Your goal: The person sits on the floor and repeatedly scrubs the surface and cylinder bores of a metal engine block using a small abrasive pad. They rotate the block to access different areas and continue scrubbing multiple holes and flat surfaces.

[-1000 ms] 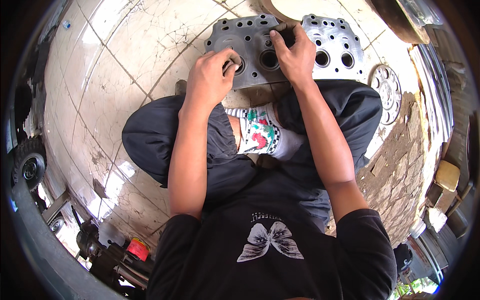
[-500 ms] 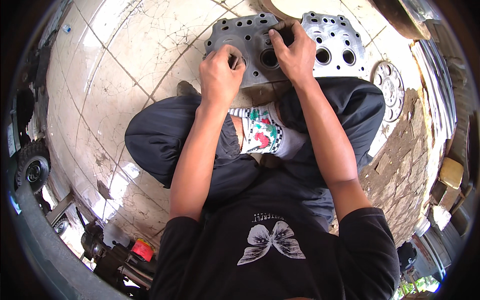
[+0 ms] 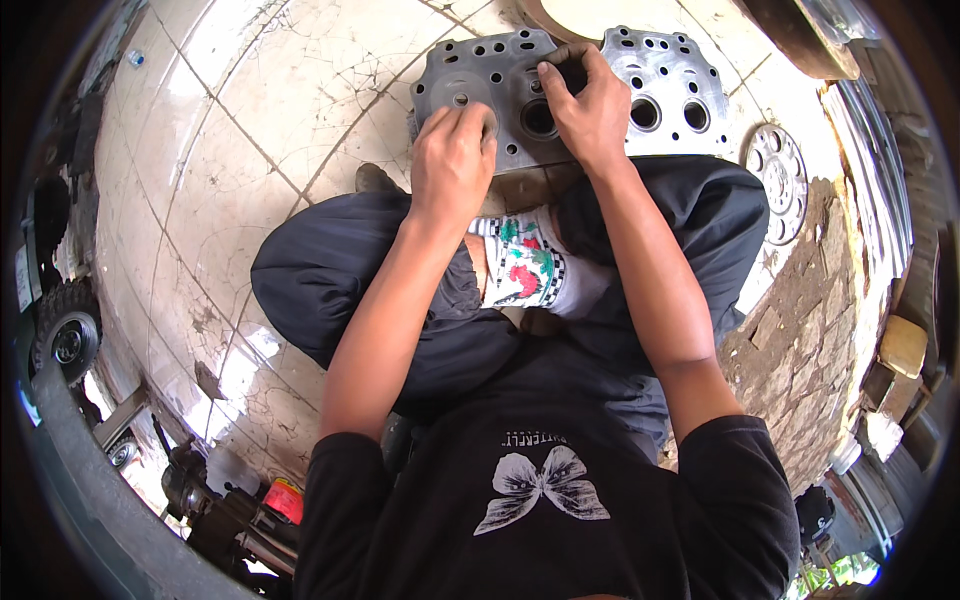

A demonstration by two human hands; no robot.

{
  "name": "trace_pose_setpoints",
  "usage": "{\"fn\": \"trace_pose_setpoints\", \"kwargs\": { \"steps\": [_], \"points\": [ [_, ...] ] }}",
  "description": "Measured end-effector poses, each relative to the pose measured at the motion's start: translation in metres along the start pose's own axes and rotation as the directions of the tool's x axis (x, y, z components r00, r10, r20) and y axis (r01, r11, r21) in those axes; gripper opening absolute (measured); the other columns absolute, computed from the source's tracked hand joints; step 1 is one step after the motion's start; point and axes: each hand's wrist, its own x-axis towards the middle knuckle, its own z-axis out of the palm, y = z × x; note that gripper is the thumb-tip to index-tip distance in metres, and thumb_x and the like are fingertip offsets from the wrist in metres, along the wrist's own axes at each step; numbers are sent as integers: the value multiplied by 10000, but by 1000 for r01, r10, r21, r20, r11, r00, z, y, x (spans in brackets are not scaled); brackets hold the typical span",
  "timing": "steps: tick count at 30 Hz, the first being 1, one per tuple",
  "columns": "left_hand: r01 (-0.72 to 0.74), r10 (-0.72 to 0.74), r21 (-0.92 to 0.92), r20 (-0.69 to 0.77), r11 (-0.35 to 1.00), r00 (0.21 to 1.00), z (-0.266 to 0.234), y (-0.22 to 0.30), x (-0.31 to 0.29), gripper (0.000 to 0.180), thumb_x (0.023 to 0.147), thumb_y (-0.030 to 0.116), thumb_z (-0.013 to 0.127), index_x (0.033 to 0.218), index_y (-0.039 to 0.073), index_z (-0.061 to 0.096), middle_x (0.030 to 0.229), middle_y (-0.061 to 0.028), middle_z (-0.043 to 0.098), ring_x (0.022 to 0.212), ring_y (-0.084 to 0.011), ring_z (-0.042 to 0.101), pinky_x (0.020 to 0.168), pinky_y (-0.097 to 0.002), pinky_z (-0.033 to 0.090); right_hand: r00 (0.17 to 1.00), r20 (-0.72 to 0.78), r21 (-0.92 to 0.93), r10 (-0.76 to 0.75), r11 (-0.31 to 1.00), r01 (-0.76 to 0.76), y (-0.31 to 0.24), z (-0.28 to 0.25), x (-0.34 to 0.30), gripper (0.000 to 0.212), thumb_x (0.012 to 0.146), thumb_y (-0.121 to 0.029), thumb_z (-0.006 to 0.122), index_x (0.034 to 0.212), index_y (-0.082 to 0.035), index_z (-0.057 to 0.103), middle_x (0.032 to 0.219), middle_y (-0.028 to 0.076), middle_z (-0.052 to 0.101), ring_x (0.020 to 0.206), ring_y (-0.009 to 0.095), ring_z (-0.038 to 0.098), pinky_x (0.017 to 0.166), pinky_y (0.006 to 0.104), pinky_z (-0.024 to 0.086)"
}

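Observation:
Two grey metal engine cylinder heads lie side by side on the floor before my crossed legs. Over the near part of the left cylinder head [image 3: 510, 65], my left hand [image 3: 452, 160] has its fingers curled down near a round port; what they hold, if anything, is hidden. My right hand [image 3: 592, 105] rests at that head's right side, thumb and forefinger bent toward each other beside a dark round port. Whatever sits between those fingertips is too dark to make out. The right cylinder head [image 3: 668, 88] is just beyond my right hand, its bolt holes and two large ports showing.
A round metal plate with holes [image 3: 778, 185] lies to the right. Past it runs a rough dirt-and-stone strip [image 3: 790, 340] with stacked metal sheets [image 3: 870, 150]. A wheel [image 3: 70, 340] and a red can [image 3: 285, 498] stand at the left among machine parts. Cracked tiles [image 3: 230, 130] cover the floor.
My left hand has drawn back slightly toward me and right, uncovering a round recess on the left cylinder head. My right hand stays in place.

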Motion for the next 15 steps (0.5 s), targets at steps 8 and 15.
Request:
{"fn": "trace_pose_setpoints", "kwargs": {
  "steps": [8,15],
  "points": [
    [-55,56,-42,43,998,997,-5,4,-4,217,772,-74,777,941,29,689,834,-149,706,817,-355,699,735,-452,563,999,-27,-21,-18,1000,17,4,2,-2,215,902,-258,761,965,-56,723,862,170,779,822,385,754,778,458,570],
    [-143,145,-26,110,989,983,-7,4,-7,235,768,-84,767,954,28,675,862,-147,708,872,-362,694,789,-460,557,1000,-12,-3,-28,1000,28,4,0,-1,224,897,-263,765,948,-49,721,863,181,775,820,401,748,765,460,570]
  ]
}}
